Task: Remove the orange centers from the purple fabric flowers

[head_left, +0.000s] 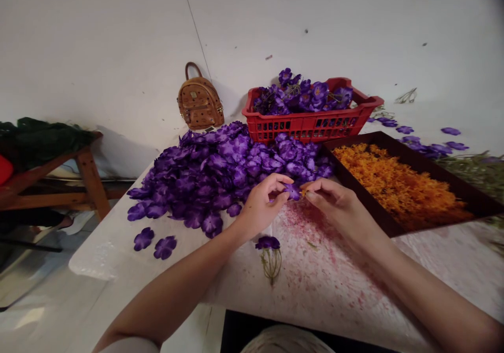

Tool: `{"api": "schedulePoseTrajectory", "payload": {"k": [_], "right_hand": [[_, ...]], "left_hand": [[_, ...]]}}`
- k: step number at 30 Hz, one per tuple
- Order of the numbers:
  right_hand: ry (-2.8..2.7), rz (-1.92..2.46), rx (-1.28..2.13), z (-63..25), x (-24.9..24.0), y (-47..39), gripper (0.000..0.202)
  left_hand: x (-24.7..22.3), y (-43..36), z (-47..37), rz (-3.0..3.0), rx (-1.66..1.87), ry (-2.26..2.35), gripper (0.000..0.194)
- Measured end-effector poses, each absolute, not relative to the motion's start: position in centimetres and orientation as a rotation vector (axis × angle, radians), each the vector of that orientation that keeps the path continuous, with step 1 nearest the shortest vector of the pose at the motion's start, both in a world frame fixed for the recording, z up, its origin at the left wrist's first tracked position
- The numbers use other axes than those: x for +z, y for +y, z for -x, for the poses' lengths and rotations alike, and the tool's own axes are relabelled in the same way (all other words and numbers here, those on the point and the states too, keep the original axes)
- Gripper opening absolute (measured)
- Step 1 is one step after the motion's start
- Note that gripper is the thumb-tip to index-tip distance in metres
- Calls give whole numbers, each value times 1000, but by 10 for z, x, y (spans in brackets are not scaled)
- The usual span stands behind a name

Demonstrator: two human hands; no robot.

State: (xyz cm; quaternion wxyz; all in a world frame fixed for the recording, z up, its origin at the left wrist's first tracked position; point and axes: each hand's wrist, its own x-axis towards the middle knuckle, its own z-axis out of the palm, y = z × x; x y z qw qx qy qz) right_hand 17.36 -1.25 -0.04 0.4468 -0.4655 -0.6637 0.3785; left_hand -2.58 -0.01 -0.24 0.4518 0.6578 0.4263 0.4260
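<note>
My left hand (266, 202) pinches a single purple flower petal piece (292, 191) over the table. Just right of it, my right hand (328, 198) holds a small orange flower centre (303, 193) between thumb and finger, close beside the purple piece. A big heap of purple petal pieces (212, 169) spreads behind and left of my hands. To the right, a dark tray (364, 201) holds many orange centres (397, 185). A purple flower bunch with green stems (271, 261) lies below my left hand, near the table's front.
A red basket (311, 125) of purple flowers stands behind the heap, with a brown backpack (200, 101) to its left. Green stems (478, 174) and loose purple flowers lie at the far right. A wooden stand (92, 177) bears dark green material at the left.
</note>
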Motion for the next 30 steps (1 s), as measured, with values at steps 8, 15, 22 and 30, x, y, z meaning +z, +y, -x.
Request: {"api": "schedulePoseTrajectory", "payload": {"k": [8,15,22,30], "right_hand": [[-1648,1151,976,-170,-5,-10,20],[-1689,1217,823,-166,-5,-13,19],[-1735,1309,744,-162,-1,-17,17],[-1729,1317,773,-162,-1,-16,16]], "left_hand": [[-3,-3,21,-1573,1027,1129,21],[-6,-4,17,-1298,1048,1055,9],[-1,-7,15,-1146,1025,998,15],[1,-9,15,-1119,994,983,14]]}}
